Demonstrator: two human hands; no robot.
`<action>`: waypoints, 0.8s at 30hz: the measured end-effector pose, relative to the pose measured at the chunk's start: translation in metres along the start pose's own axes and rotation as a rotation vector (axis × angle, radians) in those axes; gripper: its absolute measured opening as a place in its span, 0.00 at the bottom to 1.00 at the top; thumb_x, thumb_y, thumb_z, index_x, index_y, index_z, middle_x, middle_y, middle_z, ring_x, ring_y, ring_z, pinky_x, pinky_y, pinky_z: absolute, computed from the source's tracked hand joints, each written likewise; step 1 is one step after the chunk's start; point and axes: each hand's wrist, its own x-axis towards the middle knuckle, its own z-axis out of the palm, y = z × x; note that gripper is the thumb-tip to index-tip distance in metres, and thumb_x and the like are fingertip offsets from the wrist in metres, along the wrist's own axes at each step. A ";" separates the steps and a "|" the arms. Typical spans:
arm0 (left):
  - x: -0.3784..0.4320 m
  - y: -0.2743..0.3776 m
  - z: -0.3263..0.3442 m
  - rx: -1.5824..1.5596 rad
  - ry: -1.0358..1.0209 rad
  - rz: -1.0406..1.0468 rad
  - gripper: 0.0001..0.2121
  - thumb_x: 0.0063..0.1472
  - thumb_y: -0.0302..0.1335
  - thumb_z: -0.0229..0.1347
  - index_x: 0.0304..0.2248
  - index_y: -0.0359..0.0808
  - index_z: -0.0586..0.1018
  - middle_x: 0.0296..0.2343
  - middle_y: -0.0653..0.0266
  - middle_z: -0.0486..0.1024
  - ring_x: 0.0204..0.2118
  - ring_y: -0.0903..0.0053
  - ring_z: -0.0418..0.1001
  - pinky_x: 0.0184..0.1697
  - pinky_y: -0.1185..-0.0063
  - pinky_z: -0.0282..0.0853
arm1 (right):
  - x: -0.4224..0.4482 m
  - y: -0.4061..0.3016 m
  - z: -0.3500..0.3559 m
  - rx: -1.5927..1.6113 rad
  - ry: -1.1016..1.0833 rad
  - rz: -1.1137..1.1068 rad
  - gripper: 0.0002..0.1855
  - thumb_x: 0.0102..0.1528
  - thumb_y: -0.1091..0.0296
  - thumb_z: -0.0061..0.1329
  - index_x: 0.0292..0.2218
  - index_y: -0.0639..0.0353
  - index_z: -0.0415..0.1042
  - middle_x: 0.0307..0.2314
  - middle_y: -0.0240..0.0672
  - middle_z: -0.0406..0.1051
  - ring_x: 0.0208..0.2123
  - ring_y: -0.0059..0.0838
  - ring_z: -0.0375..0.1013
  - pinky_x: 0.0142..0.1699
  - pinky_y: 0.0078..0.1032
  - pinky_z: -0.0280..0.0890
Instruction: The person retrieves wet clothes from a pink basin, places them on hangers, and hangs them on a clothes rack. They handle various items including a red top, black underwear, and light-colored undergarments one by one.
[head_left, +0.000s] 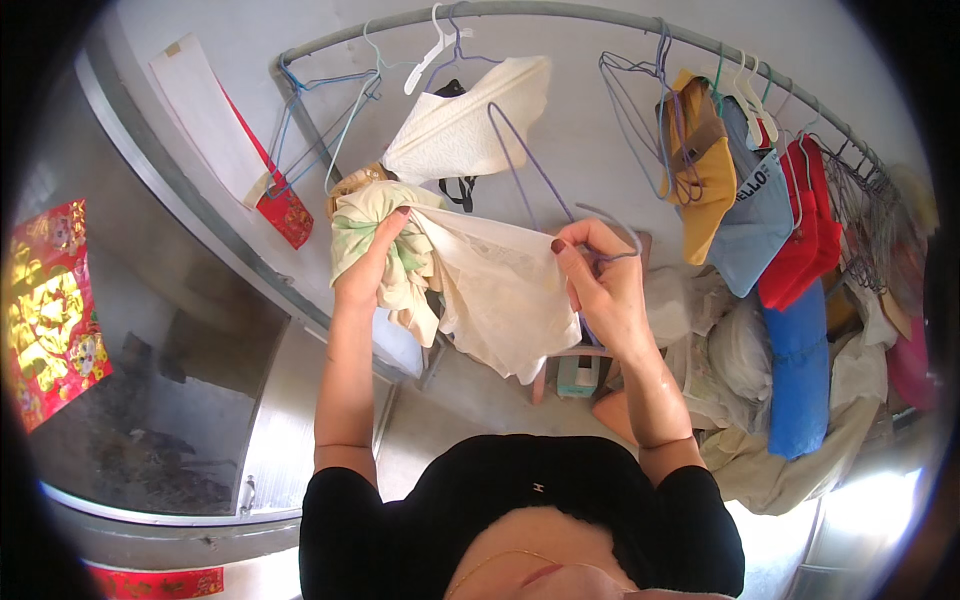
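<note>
My left hand (367, 270) grips a bunched cream-and-green cloth (360, 214) and one upper corner of a thin white cloth (502, 285), its thumb pressed on top. The white cloth stretches across to my right hand (607, 289), which pinches the other upper corner between thumb and fingers. Also in my right hand is a purple wire hanger (529, 154). Its hook curls out beside the knuckles and its looped end points up towards the rail. Below the two hands the white cloth hangs loose, with a ragged lower outline.
Overhead runs a curved metal rail (517, 9). A cream textured garment (472, 120) hangs from it, with blue hangers (300, 86) to the left. Yellow (701, 172), light blue (757, 225) and red (802, 225) items hang right, above a blue roll (799, 382). A glass door (150, 375) stands left.
</note>
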 end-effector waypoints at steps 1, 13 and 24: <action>-0.001 0.000 0.000 -0.013 -0.008 -0.034 0.15 0.57 0.25 0.60 0.44 0.33 0.75 0.39 0.67 0.76 0.40 0.81 0.74 0.43 0.82 0.70 | 0.001 -0.002 -0.001 -0.079 0.017 -0.046 0.05 0.59 0.73 0.46 0.33 0.65 0.69 0.15 0.28 0.64 0.18 0.12 0.57 0.22 0.17 0.51; -0.014 0.015 0.020 -0.500 -0.194 -0.443 0.14 0.55 0.26 0.61 0.41 0.35 0.76 0.33 0.64 0.78 0.36 0.75 0.77 0.39 0.77 0.74 | 0.010 0.024 -0.006 -0.335 0.111 -0.245 0.03 0.56 0.79 0.44 0.35 0.65 0.67 0.25 0.45 0.69 0.24 0.38 0.66 0.33 0.25 0.64; -0.021 0.039 0.032 -0.222 -0.282 -0.460 0.16 0.53 0.21 0.61 0.42 0.34 0.75 0.34 0.64 0.78 0.37 0.76 0.77 0.40 0.78 0.74 | -0.022 0.021 -0.026 0.273 0.201 -0.340 0.13 0.65 0.68 0.37 0.47 0.65 0.64 0.27 0.36 0.71 0.18 0.15 0.61 0.23 0.15 0.56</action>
